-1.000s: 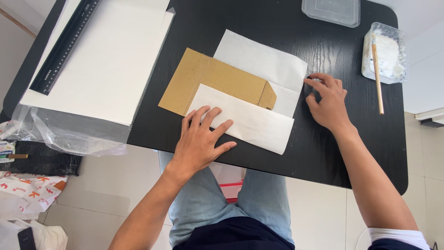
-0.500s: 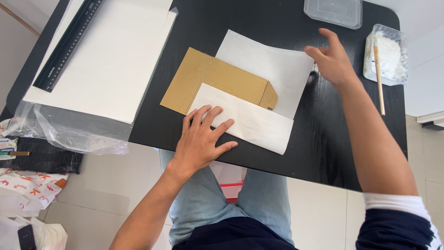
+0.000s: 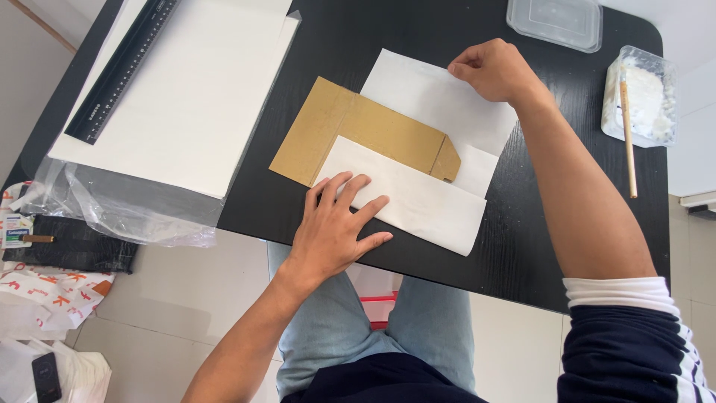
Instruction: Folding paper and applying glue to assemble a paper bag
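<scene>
Partly hidden under the folded white paper sheet [image 3: 418, 195] mid-surface: flat brown cardboard envelope [image 3: 358, 134]. Left hand [image 3: 335, 227] spread flat on the fold, holding nothing; right hand [image 3: 494, 71] pinching the sheet's far edge. Black wooden surface [image 3: 522, 246]; pale tiled floor below.

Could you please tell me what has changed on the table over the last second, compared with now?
The right hand left the near right edge of the white paper and moved up to its far edge, where the fingers now pinch it. The left hand stayed flat on the folded-over flap, and the brown cardboard did not shift.
</scene>
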